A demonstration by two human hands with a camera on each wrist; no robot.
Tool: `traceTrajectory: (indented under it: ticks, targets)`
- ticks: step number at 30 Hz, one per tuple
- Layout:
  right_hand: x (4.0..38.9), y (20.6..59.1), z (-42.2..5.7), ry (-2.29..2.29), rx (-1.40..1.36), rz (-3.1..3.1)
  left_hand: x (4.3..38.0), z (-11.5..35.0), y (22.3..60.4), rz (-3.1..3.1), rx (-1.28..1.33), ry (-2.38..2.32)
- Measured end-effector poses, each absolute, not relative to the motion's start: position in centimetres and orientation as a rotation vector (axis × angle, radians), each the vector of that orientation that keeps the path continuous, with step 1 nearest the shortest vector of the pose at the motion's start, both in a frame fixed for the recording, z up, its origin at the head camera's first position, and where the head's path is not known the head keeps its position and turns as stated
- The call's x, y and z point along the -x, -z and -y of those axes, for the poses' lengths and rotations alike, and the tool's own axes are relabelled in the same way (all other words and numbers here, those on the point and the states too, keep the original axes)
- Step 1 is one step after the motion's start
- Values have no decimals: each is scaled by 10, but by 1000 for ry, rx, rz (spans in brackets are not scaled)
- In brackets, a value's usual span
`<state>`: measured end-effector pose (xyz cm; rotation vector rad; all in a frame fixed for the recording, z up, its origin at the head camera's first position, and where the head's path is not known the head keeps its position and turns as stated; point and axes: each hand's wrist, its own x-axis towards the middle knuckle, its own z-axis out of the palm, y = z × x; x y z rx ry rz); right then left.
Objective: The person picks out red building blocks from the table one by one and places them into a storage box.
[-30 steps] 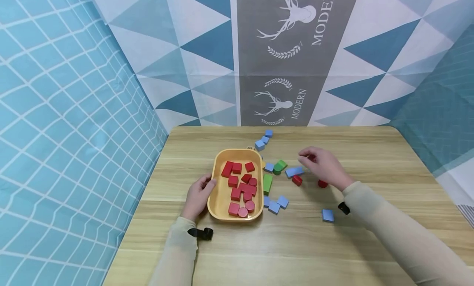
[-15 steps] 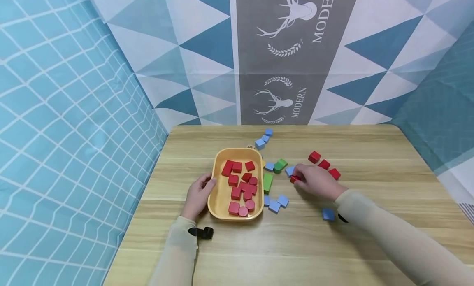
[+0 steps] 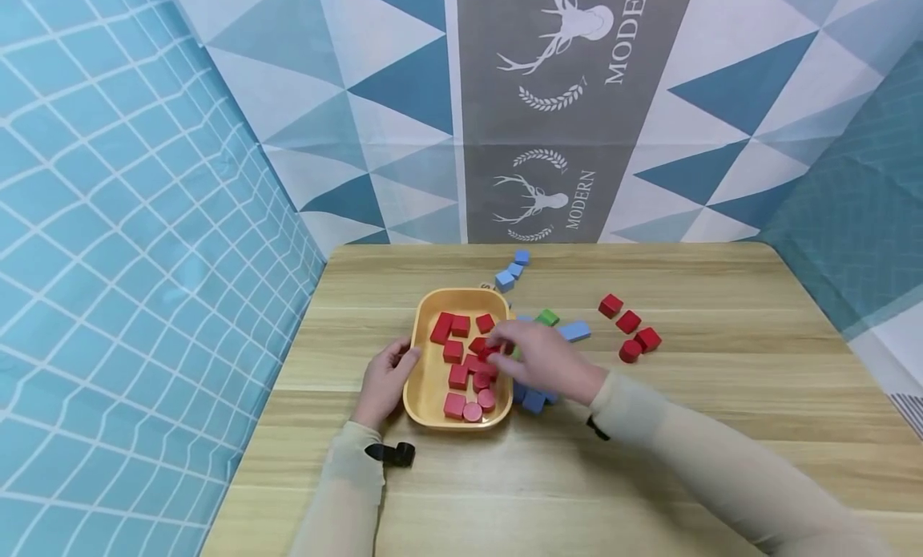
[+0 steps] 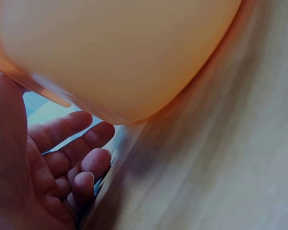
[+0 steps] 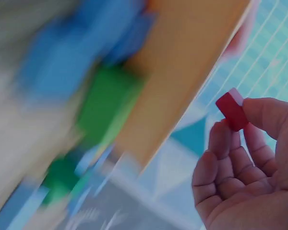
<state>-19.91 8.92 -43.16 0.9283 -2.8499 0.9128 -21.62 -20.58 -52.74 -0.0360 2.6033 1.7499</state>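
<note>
My left hand (image 3: 382, 383) grips the left side of a yellow-orange plastic tray (image 3: 427, 387), thumb at the rim. In the left wrist view its fingers (image 4: 72, 132) curl below the tray's outer wall. Several red blocks (image 3: 457, 377), cubes, cylinders and longer pieces, lie inside the tray. My right hand (image 3: 546, 358) is over the tray's right rim, pinching a small red block (image 5: 232, 110) between thumb and fingers. The right wrist view shows that block raised above the rim level, beside the tray's wall.
Several red blocks (image 3: 629, 322) lie at the right of the table (image 3: 721, 413). Blue blocks (image 3: 505, 280) sit behind the tray. Green block (image 3: 548, 317) and blue block (image 3: 574, 331) lie right of it; more are partly under my right arm. A patterned cloth wall stands behind.
My right hand has come down onto a red block near the blue ones, picked it up and carried it left over the tray. The left hand stays on the tray.
</note>
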Motion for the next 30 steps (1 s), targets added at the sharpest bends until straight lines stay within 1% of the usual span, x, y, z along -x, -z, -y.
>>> traceTrajectory:
  ticks: [5,9,21,30]
  targets:
    - [190,449,-42,-993,-1127,2861,215,204,528,-2600,31,-1753]
    - [188,467,-26,-962,-1176,2930,215,202,526,-2591,19,-1757]
    - [189,477,-25,-860,-1287,2858,213,203,525,-2615,23,-1731]
    - [188,477,-25,-898,-1249,2878,212,202,521,-2611,21,-1744]
